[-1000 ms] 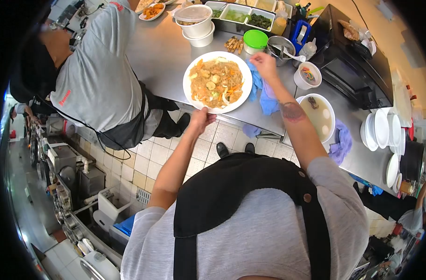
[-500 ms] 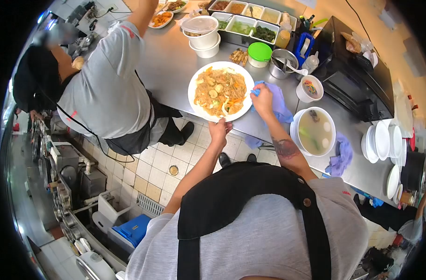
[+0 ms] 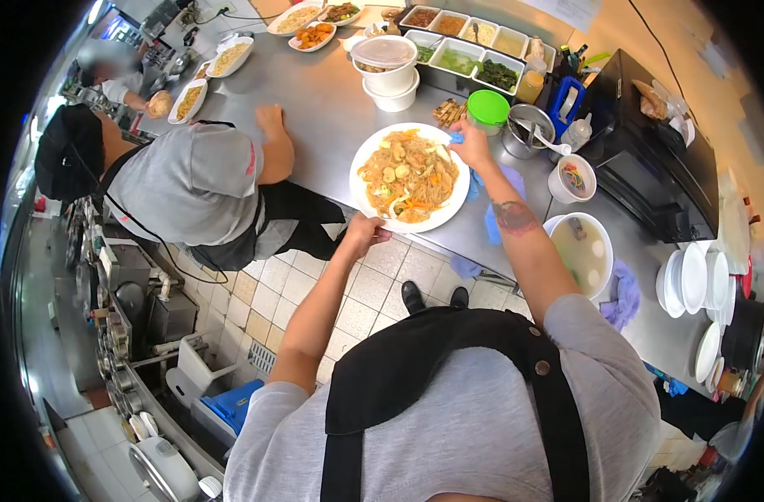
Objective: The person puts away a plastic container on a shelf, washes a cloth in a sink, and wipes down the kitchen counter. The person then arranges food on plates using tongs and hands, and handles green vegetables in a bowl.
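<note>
1. A smooth steel counter runs across this tiled-floor kitchen, and its front edge passes under my plate.
2. Writing: a pale paper sheet at the top carries print too small for me to read. The red mark on the grey shirt of the co-worker to my left is unreadable too. I can make out no brand on the black microwave.
3. The round white plate is between my hands at the counter's front edge, heaped with glossy, thin noodles, orange strips and pale round slices.
4. My left hand has closed on the near rim, thumb by the edge; its other fingers are partly hidden below.
5. My right hand is nearly closed, fingertips pinching a bit of blue cloth at the far right rim.
6. Beyond the plate are lidded white plastic tubs, a tub with a bright green lid and a shiny metal pot holding utensils.
7. My right forearm partly covers the crumpled purple cloth and the edge of a white bowl of cloudy soup. The co-worker's far hand is out of sight, and the dark picture border cuts off the room's edges.
</note>
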Action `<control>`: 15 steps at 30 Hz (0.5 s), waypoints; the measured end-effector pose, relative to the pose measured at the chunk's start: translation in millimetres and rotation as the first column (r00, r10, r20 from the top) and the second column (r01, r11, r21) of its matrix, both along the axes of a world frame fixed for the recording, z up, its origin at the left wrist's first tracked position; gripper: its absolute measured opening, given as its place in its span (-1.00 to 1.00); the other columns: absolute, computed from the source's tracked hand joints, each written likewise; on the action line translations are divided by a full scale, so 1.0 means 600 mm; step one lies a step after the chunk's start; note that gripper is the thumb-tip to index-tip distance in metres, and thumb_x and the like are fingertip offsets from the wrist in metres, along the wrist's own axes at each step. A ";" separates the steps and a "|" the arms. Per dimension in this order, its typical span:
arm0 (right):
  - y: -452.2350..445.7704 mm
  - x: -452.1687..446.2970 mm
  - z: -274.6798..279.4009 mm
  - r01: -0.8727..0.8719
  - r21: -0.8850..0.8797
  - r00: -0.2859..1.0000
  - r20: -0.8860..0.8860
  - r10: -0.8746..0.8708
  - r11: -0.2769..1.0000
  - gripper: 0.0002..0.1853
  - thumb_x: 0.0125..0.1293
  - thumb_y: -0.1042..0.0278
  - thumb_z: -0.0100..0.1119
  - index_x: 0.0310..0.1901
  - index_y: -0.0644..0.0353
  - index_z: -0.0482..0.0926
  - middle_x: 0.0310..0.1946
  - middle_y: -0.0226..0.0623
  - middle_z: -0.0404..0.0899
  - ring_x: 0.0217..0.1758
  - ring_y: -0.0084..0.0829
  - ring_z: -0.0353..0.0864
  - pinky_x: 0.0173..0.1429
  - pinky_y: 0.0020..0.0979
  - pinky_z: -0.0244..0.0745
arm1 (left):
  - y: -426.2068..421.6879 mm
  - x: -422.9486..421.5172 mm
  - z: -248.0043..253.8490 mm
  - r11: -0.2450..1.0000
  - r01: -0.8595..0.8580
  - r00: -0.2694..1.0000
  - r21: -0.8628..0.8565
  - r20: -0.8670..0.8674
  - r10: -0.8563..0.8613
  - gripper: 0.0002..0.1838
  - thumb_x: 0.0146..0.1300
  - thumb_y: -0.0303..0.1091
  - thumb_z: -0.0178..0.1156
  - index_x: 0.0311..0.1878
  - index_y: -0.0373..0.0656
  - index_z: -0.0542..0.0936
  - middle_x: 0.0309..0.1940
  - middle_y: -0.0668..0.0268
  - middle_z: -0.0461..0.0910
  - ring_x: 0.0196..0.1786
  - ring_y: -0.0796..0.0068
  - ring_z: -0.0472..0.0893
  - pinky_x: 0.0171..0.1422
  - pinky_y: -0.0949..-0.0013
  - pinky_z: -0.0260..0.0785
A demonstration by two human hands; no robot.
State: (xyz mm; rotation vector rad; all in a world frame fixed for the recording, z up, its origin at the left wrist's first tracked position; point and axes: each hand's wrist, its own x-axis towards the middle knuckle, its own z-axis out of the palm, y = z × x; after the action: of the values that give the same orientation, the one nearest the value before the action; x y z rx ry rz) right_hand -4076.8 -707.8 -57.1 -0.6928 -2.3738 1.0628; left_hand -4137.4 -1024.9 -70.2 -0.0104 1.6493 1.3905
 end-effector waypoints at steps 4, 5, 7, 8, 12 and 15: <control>0.035 0.039 -0.043 -0.067 -0.181 0.996 -0.071 0.055 0.981 -0.64 -0.06 0.40 0.39 -0.16 0.21 0.59 -0.27 -0.22 0.65 -0.18 -0.33 0.61 -0.12 -0.35 0.49 | -0.017 -0.078 0.010 0.992 0.112 0.988 -0.064 -0.100 -0.118 -0.66 0.16 -0.52 0.01 0.04 -0.28 0.36 -0.38 0.20 0.59 -0.47 0.43 0.60 -0.34 0.33 0.56; 0.038 0.040 -0.045 -0.087 -0.260 0.991 -0.117 0.058 0.962 -0.65 -0.04 0.39 0.38 -0.15 0.21 0.60 -0.27 -0.23 0.65 -0.20 -0.33 0.62 -0.13 -0.37 0.49 | -0.023 -0.095 0.013 0.991 0.099 0.972 -0.084 -0.204 -0.115 -0.67 0.18 -0.49 0.01 0.04 -0.29 0.37 -0.41 0.19 0.59 -0.47 0.41 0.61 -0.34 0.33 0.54; 0.048 0.028 -0.036 -0.024 -0.470 0.988 -0.145 -0.050 0.882 -0.70 0.04 0.38 0.33 -0.14 0.21 0.61 -0.25 -0.25 0.66 -0.17 -0.36 0.61 -0.11 -0.38 0.48 | -0.027 -0.103 0.010 0.989 -0.051 0.898 -0.138 -0.440 -0.015 -0.67 0.22 -0.43 0.01 0.04 -0.31 0.39 -0.44 0.16 0.59 -0.45 0.36 0.61 -0.32 0.32 0.51; 0.046 0.019 -0.027 0.001 -0.569 0.983 -0.151 -0.105 0.823 -0.72 0.08 0.38 0.31 -0.14 0.21 0.62 -0.24 -0.26 0.66 -0.16 -0.37 0.60 -0.10 -0.38 0.48 | -0.026 -0.098 0.005 0.970 -0.189 0.819 -0.153 -0.570 0.070 -0.68 0.24 -0.40 0.01 0.04 -0.32 0.41 -0.44 0.14 0.60 -0.44 0.34 0.62 -0.31 0.30 0.49; 0.054 -0.056 -0.026 -0.191 -0.289 0.924 -0.375 0.073 0.938 -0.71 0.06 0.43 0.30 -0.12 0.15 0.61 -0.25 -0.23 0.66 -0.12 -0.34 0.63 -0.01 -0.39 0.48 | -0.006 -0.061 -0.078 0.926 -0.370 0.599 -0.074 -0.781 0.177 -0.60 0.34 -0.18 -0.05 0.03 -0.34 0.43 -0.33 -0.06 0.60 -0.29 0.25 0.65 -0.20 0.25 0.43; 0.026 -0.098 0.034 -0.165 -0.118 0.969 -0.202 0.139 0.979 -0.67 -0.02 0.45 0.33 -0.13 0.10 0.62 -0.24 -0.20 0.65 -0.13 -0.27 0.64 -0.01 -0.34 0.49 | 0.014 0.013 0.016 0.915 -0.386 0.825 -0.117 -0.488 0.285 -0.58 0.38 -0.13 -0.22 -0.01 -0.34 0.36 -0.43 -0.05 0.57 -0.57 0.21 0.61 -0.58 0.27 0.50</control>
State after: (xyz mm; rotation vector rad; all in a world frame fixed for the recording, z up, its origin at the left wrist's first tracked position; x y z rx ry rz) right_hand -4135.3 -692.3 -36.7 -0.4340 -2.2315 1.3027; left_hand -4129.7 -1016.5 -60.4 -0.1076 2.2829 1.5540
